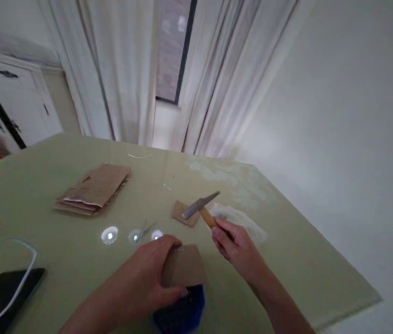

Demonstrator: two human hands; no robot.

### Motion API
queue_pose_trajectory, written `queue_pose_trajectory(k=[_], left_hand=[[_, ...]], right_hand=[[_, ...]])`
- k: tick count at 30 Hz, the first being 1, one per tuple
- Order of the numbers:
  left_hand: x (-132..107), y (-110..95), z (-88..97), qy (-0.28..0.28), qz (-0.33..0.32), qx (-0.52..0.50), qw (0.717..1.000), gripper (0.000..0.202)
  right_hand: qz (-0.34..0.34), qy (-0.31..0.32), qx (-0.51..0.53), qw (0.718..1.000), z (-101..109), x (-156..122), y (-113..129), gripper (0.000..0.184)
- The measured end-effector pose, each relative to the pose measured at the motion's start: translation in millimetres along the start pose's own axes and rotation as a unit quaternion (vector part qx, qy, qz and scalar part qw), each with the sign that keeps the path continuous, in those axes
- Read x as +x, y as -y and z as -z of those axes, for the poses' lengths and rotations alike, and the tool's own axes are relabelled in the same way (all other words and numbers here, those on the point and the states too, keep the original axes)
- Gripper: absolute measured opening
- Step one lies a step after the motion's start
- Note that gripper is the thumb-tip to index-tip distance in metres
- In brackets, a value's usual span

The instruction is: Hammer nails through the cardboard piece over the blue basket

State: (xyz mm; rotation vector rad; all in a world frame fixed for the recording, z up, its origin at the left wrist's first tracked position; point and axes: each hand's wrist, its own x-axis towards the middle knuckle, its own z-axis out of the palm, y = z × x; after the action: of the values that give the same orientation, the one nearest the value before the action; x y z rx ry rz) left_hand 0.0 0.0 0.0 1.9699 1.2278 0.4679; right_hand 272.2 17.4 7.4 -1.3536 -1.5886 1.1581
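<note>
My left hand (151, 273) is closed on a small piece of brown cardboard (186, 266), holding it over a dark blue round object (182, 313) at the table's near edge. My right hand (236, 246) grips the wooden handle of a metal file (199, 206), whose flat blade points up and left over a small brown cardboard square (182, 214) lying on the table.
A stack of brown cardboard sheets (94, 190) lies at the left on the green table (287, 250). Small metal tweezers (144, 230) lie among bright light spots. A black phone (5, 297) with a white cable (15, 260) sits at the near left. Curtains hang behind.
</note>
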Motion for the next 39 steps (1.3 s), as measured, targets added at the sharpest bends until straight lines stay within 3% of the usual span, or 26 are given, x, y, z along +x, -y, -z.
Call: queue_pose_trajectory(k=[7, 10, 14, 18, 25, 39], left_hand=[[-5.4, 16.8, 4.0, -0.024, -0.004, -0.032, 0.999, 0.083], [8.9, 36.0, 15.1, -0.092, 0.038, -0.029, 0.995, 0.045], [29.0, 67.8, 23.9, -0.194, 0.11, 0.111, 0.968, 0.034], [36.6, 84.2, 17.4, -0.174, 0.144, 0.154, 0.962, 0.033], [41.8, 92.3, 1.2, -0.166, 0.118, 0.192, 0.96, 0.03], [43.0, 105.0, -10.5, -0.194, 0.046, 0.221, 0.955, 0.023]], right_hand=[[-0.058, 0.023, 0.177, 0.982, -26.9, 42.2, -12.6, 0.047], [-0.08, 0.019, 0.244, 0.966, -31.6, 41.6, -23.0, 0.048], [-0.119, 0.019, 0.337, 0.934, -29.2, 37.1, -37.3, 0.049], [-0.129, 0.022, 0.387, 0.913, -25.0, 35.6, -43.0, 0.042], [-0.139, 0.041, 0.433, 0.89, -29.4, 32.1, -39.1, 0.046], [-0.135, 0.03, 0.428, 0.893, -34.7, 30.8, -37.7, 0.049]])
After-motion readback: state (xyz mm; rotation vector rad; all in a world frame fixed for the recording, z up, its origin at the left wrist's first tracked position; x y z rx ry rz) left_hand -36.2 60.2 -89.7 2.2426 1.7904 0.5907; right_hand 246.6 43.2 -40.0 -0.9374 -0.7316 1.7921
